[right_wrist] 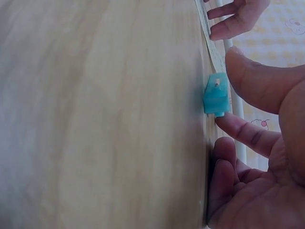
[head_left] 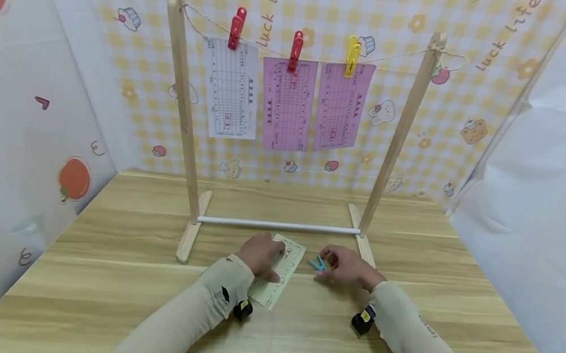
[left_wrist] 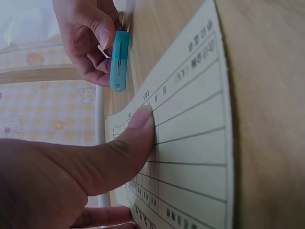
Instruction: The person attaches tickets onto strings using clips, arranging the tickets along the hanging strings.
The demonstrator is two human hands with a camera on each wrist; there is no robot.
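Observation:
A pale green printed slip (head_left: 279, 267) lies on the table with my left hand (head_left: 261, 257) over it. The left thumb (left_wrist: 140, 124) rests straight on the slip, and the other fingers spread toward its far part. To the right, a light blue clothespin (head_left: 318, 263) sits on the wood. My right hand (head_left: 348, 266) is right at the clothespin, the thumb (right_wrist: 248, 76) on one side and the index finger (right_wrist: 238, 126) at its other end. The remaining right fingers are loosely bent near the tabletop.
Behind the hands stands a wooden frame (head_left: 187, 110) with a white crossbar (head_left: 278, 225) low down. On its string (head_left: 402, 55) hang a white slip (head_left: 232, 89) and two pink slips, held by two red clothespins and a yellow clothespin (head_left: 352, 57).

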